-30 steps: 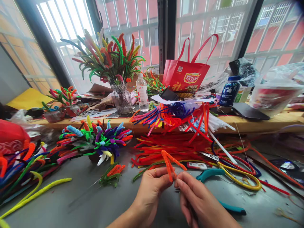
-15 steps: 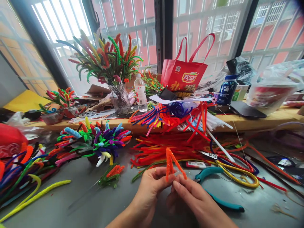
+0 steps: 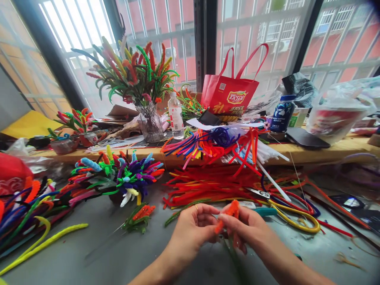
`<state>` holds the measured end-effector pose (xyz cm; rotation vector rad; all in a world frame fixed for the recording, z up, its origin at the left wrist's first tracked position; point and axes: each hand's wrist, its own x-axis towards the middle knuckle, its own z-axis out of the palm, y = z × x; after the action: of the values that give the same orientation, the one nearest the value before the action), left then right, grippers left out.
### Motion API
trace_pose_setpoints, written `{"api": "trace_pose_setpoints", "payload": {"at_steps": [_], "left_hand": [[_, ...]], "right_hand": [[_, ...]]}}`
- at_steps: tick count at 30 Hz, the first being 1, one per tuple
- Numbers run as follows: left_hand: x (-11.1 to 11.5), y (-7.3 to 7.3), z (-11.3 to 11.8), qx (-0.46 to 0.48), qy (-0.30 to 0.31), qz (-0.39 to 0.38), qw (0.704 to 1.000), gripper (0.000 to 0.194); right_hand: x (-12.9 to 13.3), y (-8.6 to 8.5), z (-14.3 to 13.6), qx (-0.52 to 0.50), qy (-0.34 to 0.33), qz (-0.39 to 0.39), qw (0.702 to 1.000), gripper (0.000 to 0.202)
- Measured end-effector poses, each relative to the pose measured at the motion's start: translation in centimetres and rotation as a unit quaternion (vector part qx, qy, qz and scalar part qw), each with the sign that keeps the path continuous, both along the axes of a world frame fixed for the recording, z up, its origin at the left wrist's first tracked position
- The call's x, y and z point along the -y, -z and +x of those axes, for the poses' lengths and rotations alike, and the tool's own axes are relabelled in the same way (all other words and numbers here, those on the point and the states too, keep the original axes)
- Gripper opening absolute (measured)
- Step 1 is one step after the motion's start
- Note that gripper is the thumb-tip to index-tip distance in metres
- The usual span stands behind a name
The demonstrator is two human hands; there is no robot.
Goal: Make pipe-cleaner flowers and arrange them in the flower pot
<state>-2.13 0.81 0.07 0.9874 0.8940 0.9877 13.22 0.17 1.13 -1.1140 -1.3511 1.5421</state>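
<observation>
though pt-hidden, fuzzy orng stem point(image 3: 233, 209)

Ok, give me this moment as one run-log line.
right hand: gripping orange pipe cleaner | left hand: at its lower end | beyond: red pipe cleaners | beside right hand: teal handle, partly hidden

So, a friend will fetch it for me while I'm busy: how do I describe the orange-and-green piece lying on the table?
On the grey table, find the multicoloured bunch left of the left hand. Just in front of it, on the person's side, lies the small piece. Orange together with green sets it apart from the plain green strip to its right.
</observation>
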Motion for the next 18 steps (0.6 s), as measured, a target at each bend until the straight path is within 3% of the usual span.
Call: {"api": "trace_pose_setpoints", "payload": {"at_steps": [6,18], "left_hand": [[0.25,0.14,0.07,-0.017,0.011,0.036,0.999,0.028],[0.08,0.41,-0.21,-0.004,0.025,0.014,1.0,0.019]], "right_hand": [[-0.19,0.21,0.12,0.003,-0.011,0.001,1.0,0.034],[-0.65,0.53,0.56,-0.006,-0.014,0.02,1.0,0.038]]}}
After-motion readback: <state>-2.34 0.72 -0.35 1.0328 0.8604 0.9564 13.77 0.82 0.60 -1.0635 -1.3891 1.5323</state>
